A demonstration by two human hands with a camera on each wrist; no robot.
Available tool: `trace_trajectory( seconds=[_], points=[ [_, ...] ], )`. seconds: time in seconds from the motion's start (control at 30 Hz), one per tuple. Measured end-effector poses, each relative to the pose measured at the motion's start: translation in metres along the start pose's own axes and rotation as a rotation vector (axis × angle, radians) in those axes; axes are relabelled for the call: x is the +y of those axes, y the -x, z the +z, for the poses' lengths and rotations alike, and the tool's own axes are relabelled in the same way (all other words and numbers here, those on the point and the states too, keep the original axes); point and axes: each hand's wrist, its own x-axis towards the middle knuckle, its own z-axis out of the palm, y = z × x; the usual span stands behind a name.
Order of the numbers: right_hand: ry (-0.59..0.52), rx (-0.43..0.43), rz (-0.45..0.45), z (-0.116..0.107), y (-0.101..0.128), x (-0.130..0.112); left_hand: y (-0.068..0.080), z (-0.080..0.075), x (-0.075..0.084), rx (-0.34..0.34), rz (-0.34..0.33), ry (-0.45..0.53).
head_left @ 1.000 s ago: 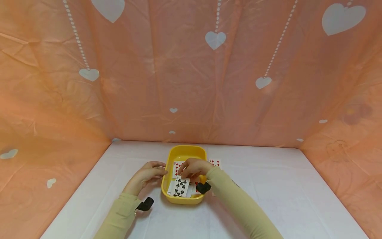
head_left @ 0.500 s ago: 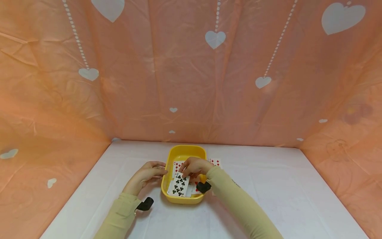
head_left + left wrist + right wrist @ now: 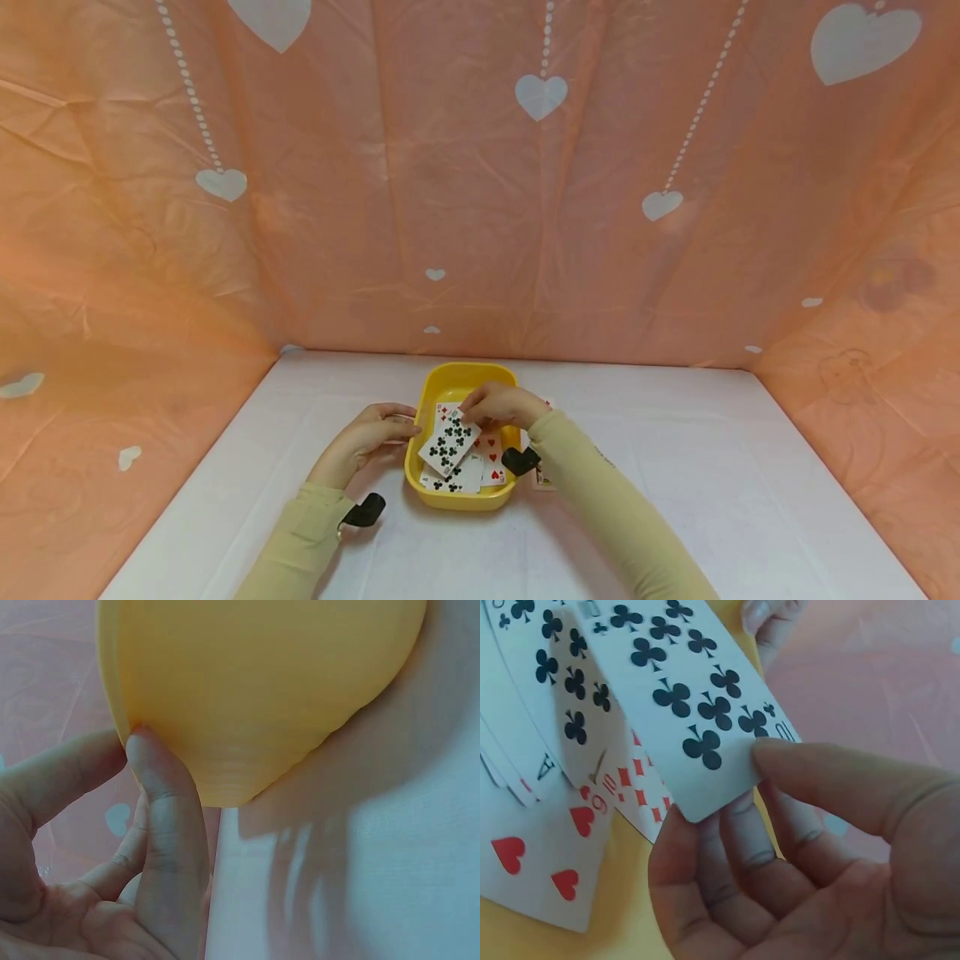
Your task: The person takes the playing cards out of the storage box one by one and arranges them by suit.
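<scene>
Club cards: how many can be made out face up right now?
2. One, the ten of clubs, is pinched by the right hand above the yellow tray. The other club card lies beneath it in the tray's pile. Overlapped cards may hide more.

Both arms are covered to the wrist by long, close-fitting sleeves of pale yellowish-beige cloth. A small black device is strapped at each wrist, below the left hand (image 3: 365, 440) and below the right hand (image 3: 501, 406). The hands are bare; no rings are seen.
</scene>
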Motion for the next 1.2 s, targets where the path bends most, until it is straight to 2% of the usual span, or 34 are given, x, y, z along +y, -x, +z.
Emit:
trace_trajectory(
  seconds=[0.3,0.57,0.9,1.2],
  points=[
    [-0.174,-0.008,-0.098,-0.023,0.014,0.004,0.0,0.001,0.0,0.002,-0.007,-0.014],
    [-0.235,-0.007,-0.148,-0.056,0.034,0.019,0.001,0.001,0.001,0.001,0.0,-0.016],
    [-0.322,0.187,-0.152,-0.091,0.061,0.045,0.001,-0.001,0.0,-0.01,0.003,-0.001],
    [-0.411,0.269,-0.133,-0.109,0.081,0.08,-0.001,0.001,-0.002,0.011,-0.003,-0.016]
  ],
)
